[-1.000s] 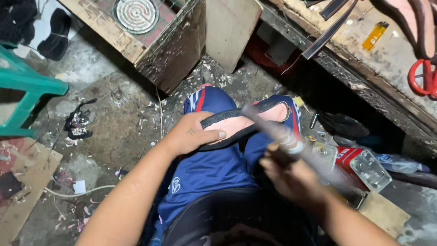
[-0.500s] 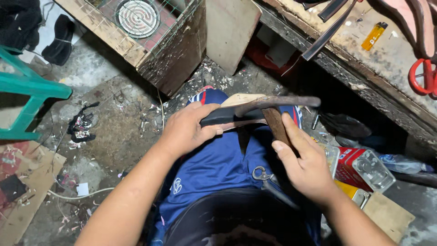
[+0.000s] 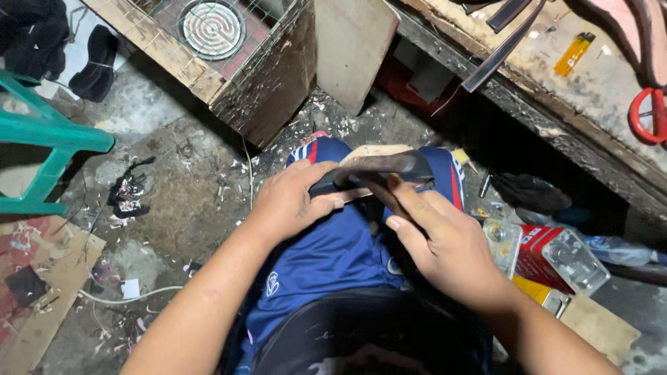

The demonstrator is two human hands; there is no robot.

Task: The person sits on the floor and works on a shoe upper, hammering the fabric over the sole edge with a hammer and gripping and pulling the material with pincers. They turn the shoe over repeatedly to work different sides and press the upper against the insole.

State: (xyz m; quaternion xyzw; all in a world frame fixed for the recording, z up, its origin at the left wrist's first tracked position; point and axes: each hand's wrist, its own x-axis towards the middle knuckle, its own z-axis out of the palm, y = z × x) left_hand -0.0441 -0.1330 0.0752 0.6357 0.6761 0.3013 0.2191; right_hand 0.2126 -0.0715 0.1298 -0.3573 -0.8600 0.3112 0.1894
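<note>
At centre frame, seen from above, a seated person works on a sandal across the lap.

1. Wooden workbench (image 3: 597,104), from 12 to 3 o'clock: a scuffed, stained top running diagonally; a yellow lighter (image 3: 574,53) and the red handles of scissors (image 3: 643,114) lie on it.
2. Wooden crate (image 3: 243,76), at 11 o'clock: a wire grid covers its top, with a round coiled heating element (image 3: 210,29) set inside.
3. Blue shorts (image 3: 326,257), at 6 o'clock: they cover the person's thighs and carry the work.
4. Green plastic stool (image 3: 52,139), at 9 o'clock: only part of the frame shows, standing on the littered concrete floor (image 3: 187,201).
5. Right hand (image 3: 445,246), at 4 o'clock from centre: fingers half-curled, index and thumb pressed on the near edge of the sandal; whether it also grips a tool cannot be told.
6. Left hand (image 3: 292,201), just left of centre: closed around the sandal's left end, thumb on top.
7. Sandal (image 3: 379,170), just above centre: a dark strap over a pale sole, lying across the knees between both hands.
8. Red and yellow package (image 3: 538,257) with clear plastic blister trays (image 3: 577,260), at 3 to 4 o'clock: lying on the floor just beside the right thigh.
</note>
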